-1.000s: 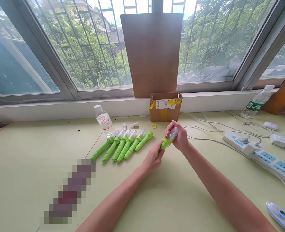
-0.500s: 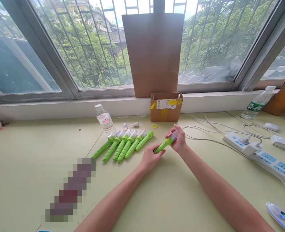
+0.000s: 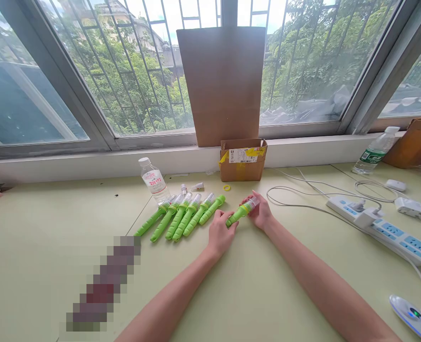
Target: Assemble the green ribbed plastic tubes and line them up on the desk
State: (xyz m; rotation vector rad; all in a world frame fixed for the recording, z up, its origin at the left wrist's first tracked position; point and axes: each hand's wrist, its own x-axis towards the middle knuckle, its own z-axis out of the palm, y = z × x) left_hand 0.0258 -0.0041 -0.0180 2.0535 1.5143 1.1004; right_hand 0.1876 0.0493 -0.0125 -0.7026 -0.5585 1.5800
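Note:
Between my two hands is a green plastic stick [image 3: 239, 214] with a clear tip, tilted up to the right. My left hand [image 3: 222, 232] is closed round its green lower end. At the clear tip, my right hand [image 3: 261, 211] has its fingers curled around it. Several similar green ribbed sticks [image 3: 185, 217] lie side by side to the left of my hands. Most have clear tips; the rightmost one [image 3: 212, 210] shows none. A yellow ring [image 3: 226, 188] lies beyond my hands. Near it are a small whitish piece [image 3: 197, 186] and a small clear piece [image 3: 184, 188].
A water bottle [image 3: 155, 181] stands behind the sticks, with a small cardboard box [image 3: 243, 166] further right. Cables and a power strip [image 3: 381, 229] run along the right side. Another bottle [image 3: 374, 152] leans near a brown box [image 3: 415, 142]. A pixelated patch covers the left front.
The held stick and both hands have shifted slightly left in view. My right hand's fingers have moved around the clear tip, which shows more now. The view itself has shifted a little.

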